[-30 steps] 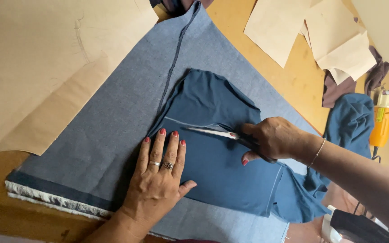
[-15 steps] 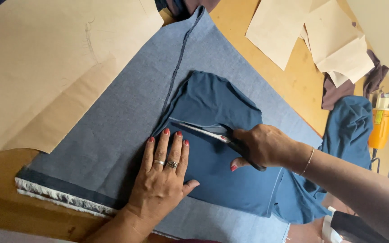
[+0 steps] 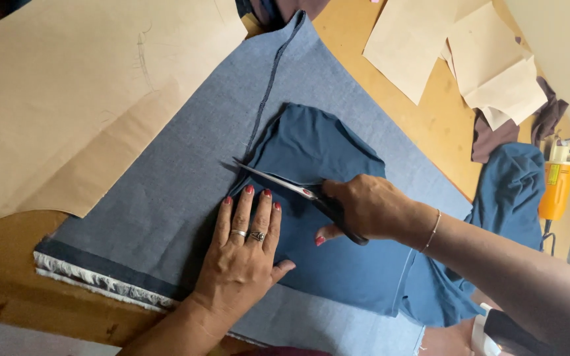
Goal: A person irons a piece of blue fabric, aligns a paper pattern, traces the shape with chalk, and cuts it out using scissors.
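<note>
R hand [image 3: 367, 207]: your grip is clenched round the handles of the scissors [image 3: 291, 188], blades parted, long axis running up-left from the fist, tips at the left edge of the dark blue cloth [image 3: 338, 264]. L hand [image 3: 245, 254]: grasps nothing, palm flat, fingers spread, pinning that cloth just below the blades; it's the nearer hand to the blade tips. Dark blue cloth lies on grey-blue denim [image 3: 166, 178], mid worktop [image 3: 8, 290]. Tan paper pattern [image 3: 67, 92] overlaps denim, upper left. Yellow tool [image 3: 555, 184] far right, well apart.
</note>
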